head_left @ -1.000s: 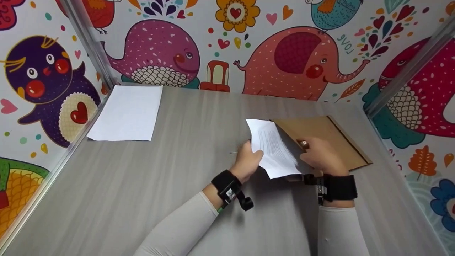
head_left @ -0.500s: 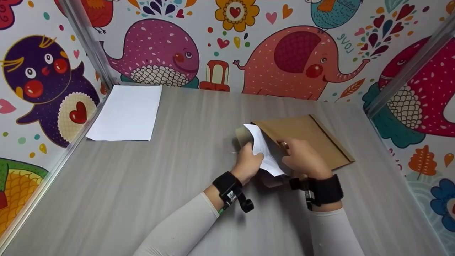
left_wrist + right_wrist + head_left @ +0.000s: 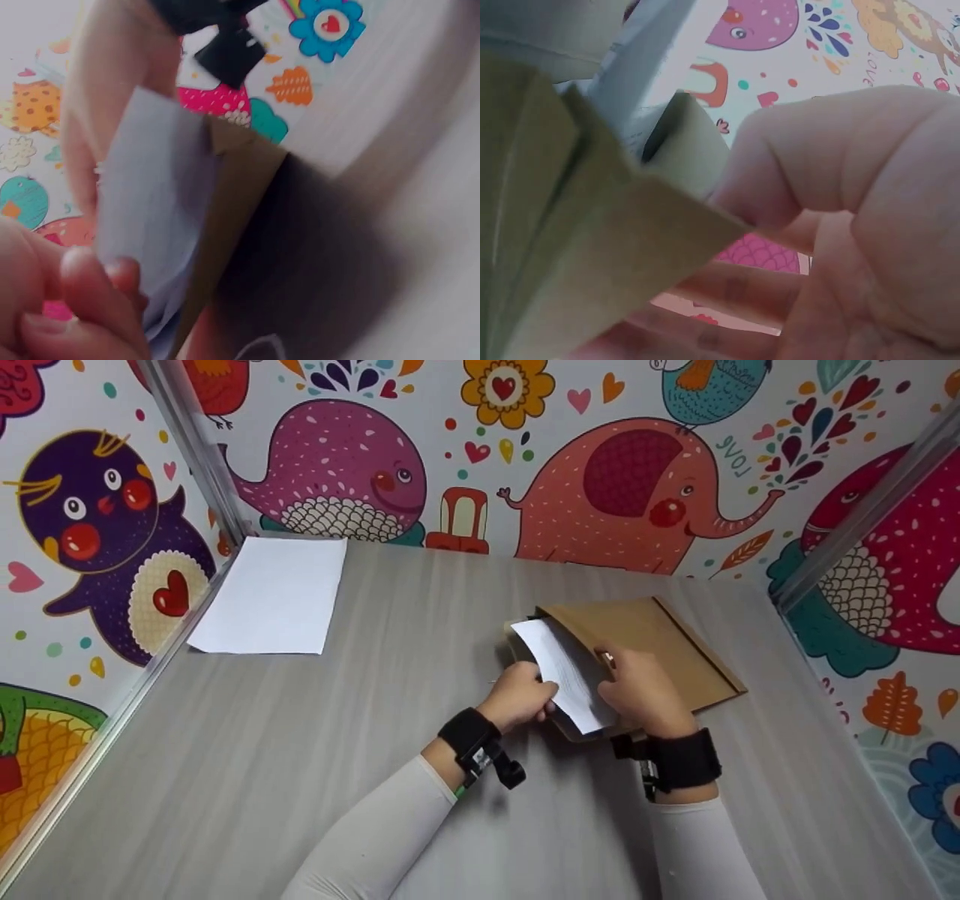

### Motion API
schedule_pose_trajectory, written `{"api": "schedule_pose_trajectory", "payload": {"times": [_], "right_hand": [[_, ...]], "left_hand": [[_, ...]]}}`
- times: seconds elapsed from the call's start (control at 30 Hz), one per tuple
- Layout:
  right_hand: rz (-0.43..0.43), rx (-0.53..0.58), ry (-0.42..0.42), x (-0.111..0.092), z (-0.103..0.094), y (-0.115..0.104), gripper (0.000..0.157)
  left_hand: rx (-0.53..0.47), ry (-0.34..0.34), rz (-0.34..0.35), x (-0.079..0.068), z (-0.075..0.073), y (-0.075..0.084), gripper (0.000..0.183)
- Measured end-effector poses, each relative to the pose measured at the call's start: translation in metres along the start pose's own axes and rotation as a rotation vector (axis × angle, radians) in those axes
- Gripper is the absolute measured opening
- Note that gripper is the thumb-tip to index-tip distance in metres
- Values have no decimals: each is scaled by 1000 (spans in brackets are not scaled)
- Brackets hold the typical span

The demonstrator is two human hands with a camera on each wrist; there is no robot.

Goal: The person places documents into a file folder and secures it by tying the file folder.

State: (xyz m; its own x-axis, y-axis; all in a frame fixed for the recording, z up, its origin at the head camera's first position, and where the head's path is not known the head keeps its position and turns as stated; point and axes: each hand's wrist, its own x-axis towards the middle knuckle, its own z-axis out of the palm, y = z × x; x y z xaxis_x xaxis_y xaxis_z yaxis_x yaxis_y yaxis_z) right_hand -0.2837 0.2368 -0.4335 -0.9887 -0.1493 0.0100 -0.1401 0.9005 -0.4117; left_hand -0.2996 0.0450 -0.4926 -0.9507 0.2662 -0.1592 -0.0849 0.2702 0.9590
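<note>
A brown kraft document envelope (image 3: 652, 637) lies tilted at the right of the table in the head view, its mouth facing left and spread apart. A white printed sheet (image 3: 564, 679) stands partly within that mouth, bent along its length. My left hand (image 3: 517, 695) grips the sheet at its outer edge, thumb on the printed side. With thumb and fingers my right hand (image 3: 645, 690) pinches the upper edge of the mouth; the right wrist view shows the thumb (image 3: 772, 172) on this cardboard edge. The far end of the sheet is hidden inside the envelope.
Another white sheet (image 3: 274, 596) lies flat at the back left of the grey wood-grain table (image 3: 360, 720). Cartoon-printed walls (image 3: 480, 457) with metal corner posts close off the back and both sides. A thin white string loop (image 3: 262, 346) shows below the envelope in the left wrist view.
The right hand and the envelope have moved left, toward the left hand. The sheet's printed end now sits deeper in the mouth, and the left hand stays nearly in place.
</note>
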Motion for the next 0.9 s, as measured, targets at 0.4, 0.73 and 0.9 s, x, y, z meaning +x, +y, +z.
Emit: {"api": "schedule_pose_trajectory", "payload": {"times": [0.4, 0.73, 0.9], "right_hand": [[-133, -43, 78, -6, 11, -19, 61], [-178, -35, 138, -7, 24, -39, 62], [-165, -53, 146, -6, 27, -43, 62]], "left_hand": [[100, 5, 35, 4, -8, -1, 33], [142, -15, 27, 4, -11, 3, 29], [152, -11, 19, 4, -12, 2, 28]]}}
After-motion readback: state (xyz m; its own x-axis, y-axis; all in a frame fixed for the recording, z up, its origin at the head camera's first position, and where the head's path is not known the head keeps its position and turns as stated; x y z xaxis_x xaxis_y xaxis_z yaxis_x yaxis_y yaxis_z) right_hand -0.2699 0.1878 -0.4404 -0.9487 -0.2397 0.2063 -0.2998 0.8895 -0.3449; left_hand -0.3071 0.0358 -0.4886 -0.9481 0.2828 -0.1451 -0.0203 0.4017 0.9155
